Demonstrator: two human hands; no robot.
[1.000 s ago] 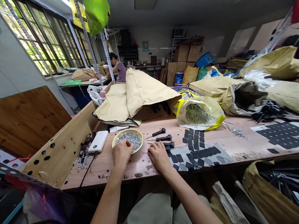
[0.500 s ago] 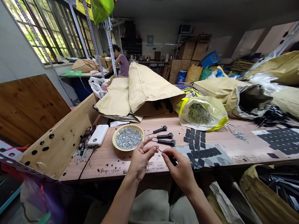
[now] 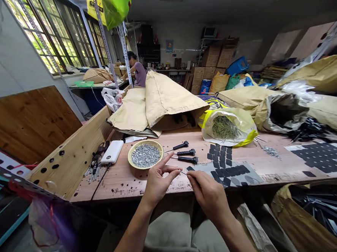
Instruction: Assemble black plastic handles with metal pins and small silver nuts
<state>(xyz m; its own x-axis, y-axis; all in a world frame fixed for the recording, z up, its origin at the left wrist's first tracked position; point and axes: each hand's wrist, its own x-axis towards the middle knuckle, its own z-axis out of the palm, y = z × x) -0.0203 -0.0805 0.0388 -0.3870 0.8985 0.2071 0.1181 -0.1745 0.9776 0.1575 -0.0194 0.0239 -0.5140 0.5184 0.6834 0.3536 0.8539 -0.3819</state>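
Note:
Both my hands are held together just above the near edge of the wooden workbench [image 3: 268,166]. My right hand [image 3: 207,191] is closed on a thin metal pin with a black handle, whose tip [image 3: 182,173] points left. My left hand [image 3: 158,178] pinches something tiny at that tip, with its index finger raised. Just behind my hands sits a yellow bowl [image 3: 145,158] full of small silver nuts. Three finished black-handled pins [image 3: 185,153] lie on the bench to the right of the bowl. A sheet of black pads [image 3: 225,171] lies beside my right hand.
A white power bank [image 3: 111,156] and loose pins [image 3: 94,171] lie left of the bowl by a wooden side board. Brown paper sacks [image 3: 164,101] and a yellow bag of metal pins [image 3: 227,127] stand behind. Another person [image 3: 137,72] works at a far table.
My left hand left the bowl and my right hand lifted a pin off the bench. Both came together in front of me, and now they sit slightly closer to my body.

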